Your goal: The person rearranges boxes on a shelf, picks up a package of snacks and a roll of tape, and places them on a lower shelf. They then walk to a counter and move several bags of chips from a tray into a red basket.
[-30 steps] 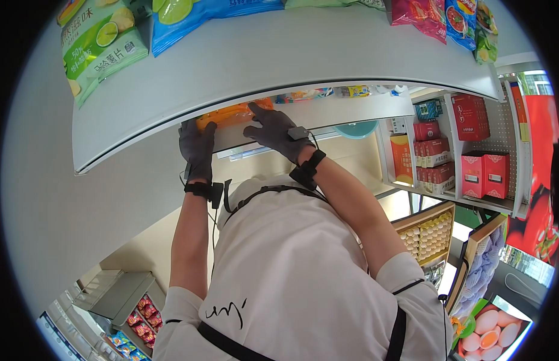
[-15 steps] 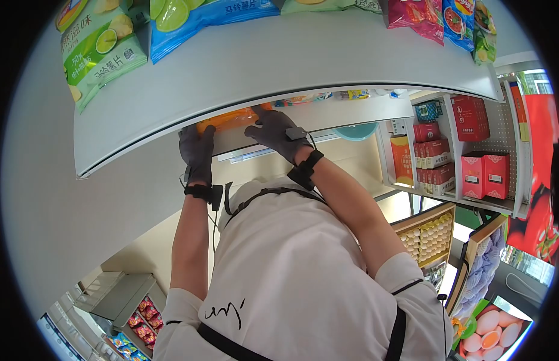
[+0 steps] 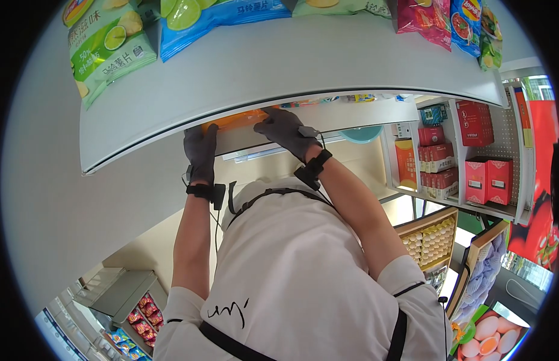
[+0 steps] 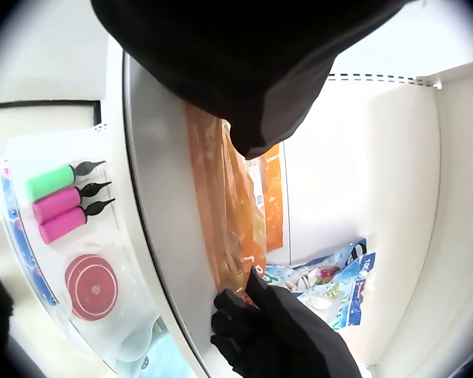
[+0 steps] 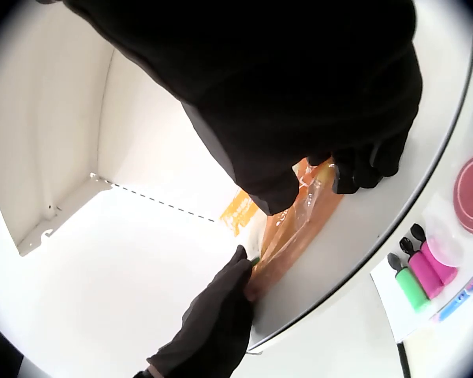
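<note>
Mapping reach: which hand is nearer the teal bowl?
Right. The right hand grips the orange packet at the end toward the teal bowl; the left hand holds its far end.

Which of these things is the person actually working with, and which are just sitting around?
In use: orange packet, left hand at one end, right hand gripping the other.
Lying about: crisp bags on top, red boxes, egg trays, pink and green pumps.

Top shelf (image 3: 303, 60): green lime chip bag (image 3: 108, 45) at left edge, blue chip bag (image 3: 219, 12) beside it, red snack bags (image 3: 424, 18) near right edge. Side shelving on the right: rows of red boxes (image 3: 489, 179). Egg trays (image 3: 433, 236) lower down. Lower shelf: blue-white packets (image 4: 339, 283) at back. Below its front edge: clear pack of green and pink tubes (image 4: 59, 201), red disc (image 4: 91, 285).
</note>
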The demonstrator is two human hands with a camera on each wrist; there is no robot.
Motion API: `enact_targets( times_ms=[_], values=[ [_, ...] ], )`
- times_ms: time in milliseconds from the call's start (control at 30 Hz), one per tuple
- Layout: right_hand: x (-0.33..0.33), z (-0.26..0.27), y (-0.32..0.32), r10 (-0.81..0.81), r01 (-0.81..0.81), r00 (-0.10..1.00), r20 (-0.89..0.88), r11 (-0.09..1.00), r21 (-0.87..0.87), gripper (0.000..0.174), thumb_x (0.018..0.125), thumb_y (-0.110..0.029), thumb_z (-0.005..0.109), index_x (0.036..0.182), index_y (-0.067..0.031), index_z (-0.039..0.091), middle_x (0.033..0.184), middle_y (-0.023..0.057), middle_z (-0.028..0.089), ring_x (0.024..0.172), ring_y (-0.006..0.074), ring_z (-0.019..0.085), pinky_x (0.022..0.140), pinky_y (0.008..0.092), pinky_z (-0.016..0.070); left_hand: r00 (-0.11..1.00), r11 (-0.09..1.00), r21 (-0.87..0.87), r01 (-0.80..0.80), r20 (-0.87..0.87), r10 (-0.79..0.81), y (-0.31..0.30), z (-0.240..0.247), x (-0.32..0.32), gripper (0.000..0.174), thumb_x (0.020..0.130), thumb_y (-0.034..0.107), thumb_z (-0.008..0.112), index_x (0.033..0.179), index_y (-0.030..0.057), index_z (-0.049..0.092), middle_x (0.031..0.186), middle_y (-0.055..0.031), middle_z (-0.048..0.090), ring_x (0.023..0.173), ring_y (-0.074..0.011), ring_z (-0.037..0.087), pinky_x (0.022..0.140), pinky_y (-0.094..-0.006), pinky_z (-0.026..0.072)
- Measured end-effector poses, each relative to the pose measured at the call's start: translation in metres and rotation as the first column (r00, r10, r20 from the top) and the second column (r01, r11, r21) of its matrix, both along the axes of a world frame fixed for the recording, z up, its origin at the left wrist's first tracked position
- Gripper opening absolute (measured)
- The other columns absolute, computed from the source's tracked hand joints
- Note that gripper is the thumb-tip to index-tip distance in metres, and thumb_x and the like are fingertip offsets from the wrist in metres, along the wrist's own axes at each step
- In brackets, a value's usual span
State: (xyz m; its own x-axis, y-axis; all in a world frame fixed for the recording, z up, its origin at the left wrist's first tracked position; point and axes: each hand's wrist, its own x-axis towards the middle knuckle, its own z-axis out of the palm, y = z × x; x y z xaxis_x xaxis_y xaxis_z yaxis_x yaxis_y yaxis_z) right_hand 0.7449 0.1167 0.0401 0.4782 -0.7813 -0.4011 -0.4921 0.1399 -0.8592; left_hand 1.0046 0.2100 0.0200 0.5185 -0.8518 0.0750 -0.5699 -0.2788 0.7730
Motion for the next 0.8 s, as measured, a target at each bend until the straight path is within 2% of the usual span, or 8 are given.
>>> enact_targets(
  times_ms=[233, 267, 367, 433, 567, 700, 733, 800],
  values=[
    [-0.001, 0.001, 0.002, -0.016, 0.016, 1.0, 0.026, 1.0, -0.004, 0.079, 0.094, -0.032, 0.077, 0.164, -0.0029, 0.055, 0.103, 0.0051, 0.079, 0.084, 0.0125, 0.074, 0.082, 0.0299, 0.0612, 0.983, 0.996, 0.08, -0.037, -0.176, 0.051, -0.001, 0.008, -0.001, 0.035, 0.101, 0.02, 0.073, 0.132, 0.0041, 0.073, 0.105, -0.0122, 0.072, 0.095, -0.0235, 0.067, 0.087, -0.0385, 0.0557],
    [-0.001, 0.0, 0.002, -0.01, 0.01, 1.0, 0.026, 1.0, -0.018, 0.079, 0.094, -0.032, 0.078, 0.164, -0.0028, 0.055, 0.104, 0.0049, 0.079, 0.084, 0.0127, 0.074, 0.082, 0.03, 0.0612, 0.983, 0.996, 0.079, -0.037, -0.176, 0.05, -0.001, 0.006, 0.0, 0.035, 0.101, 0.02, 0.073, 0.132, 0.0041, 0.073, 0.105, -0.0122, 0.072, 0.095, -0.0235, 0.067, 0.087, -0.0385, 0.0557],
    [0.002, -0.004, 0.002, -0.008, 0.008, 1.0, 0.02, 1.0, -0.018, 0.085, 0.093, -0.034, 0.077, 0.168, -0.0061, 0.05, 0.101, 0.0074, 0.079, 0.086, 0.0166, 0.076, 0.087, 0.0327, 0.0615, 1.0, 0.999, 0.033, 0.002, 0.024, -0.003, -0.002, -0.01, 0.006, 0.034, 0.103, 0.018, 0.072, 0.133, 0.0032, 0.073, 0.105, -0.0086, 0.072, 0.093, -0.0179, 0.065, 0.084, -0.0352, 0.055],
    [0.002, -0.005, 0.001, -0.008, 0.009, 1.0, 0.016, 1.0, -0.018, 0.088, 0.092, -0.035, 0.076, 0.17, -0.0077, 0.047, 0.099, 0.0086, 0.079, 0.087, 0.0185, 0.078, 0.089, 0.034, 0.0617, 1.0, 1.0, 0.011, 0.007, -0.006, -0.007, -0.003, -0.017, 0.01, 0.034, 0.103, 0.018, 0.072, 0.133, 0.0033, 0.073, 0.106, -0.0077, 0.073, 0.093, -0.0167, 0.065, 0.084, -0.0347, 0.0547],
    [-0.004, -0.005, 0.002, -0.021, 0.022, 0.999, 0.038, 0.999, -0.023, 0.086, 0.093, -0.036, 0.078, 0.169, -0.0082, 0.05, 0.103, 0.0068, 0.08, 0.089, 0.0176, 0.078, 0.09, 0.0339, 0.0616, 0.994, 0.999, -0.048, 0.006, -0.11, -0.011, -0.002, -0.021, 0.011, 0.033, 0.104, 0.017, 0.071, 0.134, 0.0038, 0.073, 0.107, -0.005, 0.073, 0.093, -0.0138, 0.064, 0.085, -0.0333, 0.0538],
    [-0.033, -0.004, 0.0, 0.01, -0.019, 0.987, 0.161, 0.998, 0.053, 0.072, 0.098, -0.039, 0.079, 0.158, -0.0025, 0.062, 0.108, 0.0072, 0.081, 0.091, 0.0181, 0.079, 0.089, 0.0336, 0.0623, 0.972, 0.998, -0.056, -0.02, -0.234, 0.006, 0.001, -0.006, 0.006, 0.032, 0.104, 0.017, 0.071, 0.134, 0.005, 0.072, 0.107, -0.003, 0.073, 0.093, -0.0123, 0.063, 0.086, -0.0318, 0.0533],
    [-0.046, -0.005, 0.0, -0.093, 0.035, 0.965, 0.245, 0.972, 0.232, 0.063, 0.101, -0.038, 0.077, 0.152, -0.0017, 0.065, 0.109, 0.007, 0.081, 0.091, 0.0178, 0.078, 0.089, 0.0328, 0.0628, 0.965, 0.999, -0.029, -0.031, -0.262, 0.022, 0.002, -0.004, 0.005, 0.032, 0.105, 0.017, 0.07, 0.134, 0.0053, 0.072, 0.106, -0.0027, 0.072, 0.093, -0.0123, 0.063, 0.086, -0.0314, 0.0531],
    [-0.068, -0.008, -0.001, -0.333, 0.087, 0.879, 0.341, 0.816, 0.572, 0.048, 0.108, -0.035, 0.073, 0.141, -0.0003, 0.072, 0.11, 0.0067, 0.08, 0.092, 0.0172, 0.077, 0.087, 0.0311, 0.0639, 0.956, 0.999, -0.002, -0.035, -0.29, 0.033, 0.002, -0.003, 0.004, 0.031, 0.105, 0.017, 0.07, 0.134, 0.0056, 0.072, 0.106, -0.0025, 0.072, 0.093, -0.0123, 0.062, 0.087, -0.0309, 0.0529]
  ],
)
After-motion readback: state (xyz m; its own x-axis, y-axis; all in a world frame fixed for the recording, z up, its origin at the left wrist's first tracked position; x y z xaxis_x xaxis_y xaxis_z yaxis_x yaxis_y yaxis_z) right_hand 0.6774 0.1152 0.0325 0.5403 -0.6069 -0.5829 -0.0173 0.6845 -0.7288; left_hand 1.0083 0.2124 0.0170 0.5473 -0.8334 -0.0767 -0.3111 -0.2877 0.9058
